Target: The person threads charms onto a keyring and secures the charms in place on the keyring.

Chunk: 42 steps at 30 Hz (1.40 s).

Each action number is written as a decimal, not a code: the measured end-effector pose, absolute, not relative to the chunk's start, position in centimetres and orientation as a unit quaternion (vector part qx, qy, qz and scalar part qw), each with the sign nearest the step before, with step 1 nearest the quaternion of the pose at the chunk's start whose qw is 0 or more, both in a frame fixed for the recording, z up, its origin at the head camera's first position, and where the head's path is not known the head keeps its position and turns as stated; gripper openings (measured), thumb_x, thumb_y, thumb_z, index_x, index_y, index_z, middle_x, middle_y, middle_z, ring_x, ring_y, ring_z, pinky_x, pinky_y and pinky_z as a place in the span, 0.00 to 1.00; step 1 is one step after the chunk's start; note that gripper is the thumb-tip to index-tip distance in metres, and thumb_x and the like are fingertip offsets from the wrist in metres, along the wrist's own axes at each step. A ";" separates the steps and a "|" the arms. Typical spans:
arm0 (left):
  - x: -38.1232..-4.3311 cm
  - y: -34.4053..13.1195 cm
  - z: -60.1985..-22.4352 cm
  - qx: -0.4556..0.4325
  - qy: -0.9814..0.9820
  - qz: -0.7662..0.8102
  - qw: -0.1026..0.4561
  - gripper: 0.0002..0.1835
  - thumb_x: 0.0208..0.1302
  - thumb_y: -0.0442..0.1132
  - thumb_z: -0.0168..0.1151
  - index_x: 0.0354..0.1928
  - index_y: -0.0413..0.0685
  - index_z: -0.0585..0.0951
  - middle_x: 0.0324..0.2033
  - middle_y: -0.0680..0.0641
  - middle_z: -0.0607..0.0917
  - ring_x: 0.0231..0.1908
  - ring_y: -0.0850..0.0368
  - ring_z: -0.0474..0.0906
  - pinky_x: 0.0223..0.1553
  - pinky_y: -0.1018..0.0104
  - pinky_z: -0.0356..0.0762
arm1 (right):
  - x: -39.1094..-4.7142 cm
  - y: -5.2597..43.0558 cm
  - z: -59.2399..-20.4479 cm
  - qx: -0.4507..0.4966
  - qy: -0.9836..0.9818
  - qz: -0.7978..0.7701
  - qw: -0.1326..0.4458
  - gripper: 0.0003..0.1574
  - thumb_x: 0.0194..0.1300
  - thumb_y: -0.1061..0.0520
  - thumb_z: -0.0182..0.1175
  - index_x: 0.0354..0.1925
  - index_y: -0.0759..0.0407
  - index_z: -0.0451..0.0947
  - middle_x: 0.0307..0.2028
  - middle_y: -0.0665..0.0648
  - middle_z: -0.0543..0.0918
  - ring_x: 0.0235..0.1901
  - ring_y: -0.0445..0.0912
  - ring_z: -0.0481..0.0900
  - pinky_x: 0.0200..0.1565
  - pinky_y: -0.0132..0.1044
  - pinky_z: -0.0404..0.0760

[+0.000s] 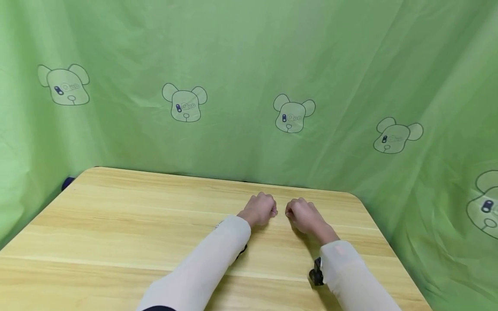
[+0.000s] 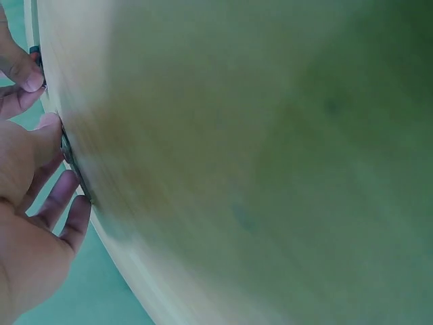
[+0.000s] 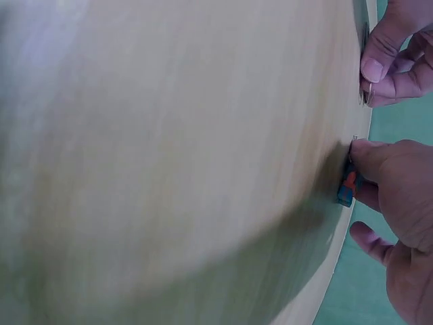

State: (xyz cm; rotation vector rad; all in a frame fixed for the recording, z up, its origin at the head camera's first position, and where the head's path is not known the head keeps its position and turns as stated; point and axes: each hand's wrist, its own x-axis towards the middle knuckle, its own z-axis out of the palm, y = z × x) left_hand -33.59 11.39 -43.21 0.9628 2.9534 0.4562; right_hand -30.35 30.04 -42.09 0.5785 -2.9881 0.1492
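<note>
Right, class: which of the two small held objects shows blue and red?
The blue-and-red object in the right hand; the thin, metallic-looking object in the left hand shows neither colour.

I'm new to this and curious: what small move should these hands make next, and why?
Probably ease the right hand slightly toward the left hand. The right pinches a small blue-and-red piece whose thin metal tip points toward the left hand, which pinches what looks like a metal ring, and a small gap separates the hands.
</note>
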 end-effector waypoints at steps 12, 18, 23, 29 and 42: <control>-33.9 10.6 -43.4 0.337 0.928 0.154 -0.031 0.10 0.71 0.36 0.64 0.31 0.60 0.83 0.30 0.62 0.83 0.37 0.63 0.77 0.50 0.58 0.77 | -30.1 30.1 -42.0 0.161 -0.983 0.083 0.036 0.08 0.76 0.59 0.55 0.37 0.55 0.79 0.39 0.52 0.80 0.45 0.53 0.74 0.46 0.52 0.72; -33.8 9.7 -43.2 0.361 0.900 0.244 -0.018 0.10 0.73 0.33 0.61 0.33 0.54 0.84 0.29 0.60 0.82 0.32 0.65 0.75 0.41 0.70 0.76 | -29.9 30.2 -41.7 0.165 -0.973 0.140 0.081 0.06 0.76 0.59 0.56 0.40 0.58 0.79 0.39 0.55 0.81 0.46 0.56 0.75 0.50 0.58 0.72; -33.3 8.8 -42.6 0.379 0.863 0.333 -0.006 0.08 0.74 0.37 0.61 0.35 0.49 0.85 0.31 0.56 0.85 0.32 0.67 0.76 0.41 0.75 0.76 | -29.9 30.0 -41.1 0.167 -0.963 0.183 0.104 0.06 0.77 0.60 0.56 0.40 0.58 0.78 0.35 0.52 0.79 0.41 0.51 0.70 0.47 0.52 0.69; -32.5 7.6 -41.8 0.378 0.837 0.394 -0.039 0.07 0.72 0.38 0.62 0.37 0.47 0.86 0.33 0.53 0.88 0.32 0.67 0.78 0.41 0.75 0.78 | -29.9 29.2 -40.2 0.184 -0.953 0.206 0.127 0.06 0.78 0.60 0.55 0.40 0.58 0.77 0.35 0.51 0.78 0.41 0.50 0.68 0.45 0.47 0.64; -30.6 5.0 -40.4 0.378 0.807 0.446 -0.081 0.07 0.72 0.38 0.61 0.38 0.46 0.86 0.32 0.53 0.86 0.34 0.66 0.79 0.39 0.74 0.79 | -29.0 27.6 -38.7 0.208 -0.930 0.257 0.163 0.07 0.78 0.60 0.55 0.42 0.61 0.79 0.38 0.54 0.82 0.43 0.50 0.70 0.48 0.47 0.70</control>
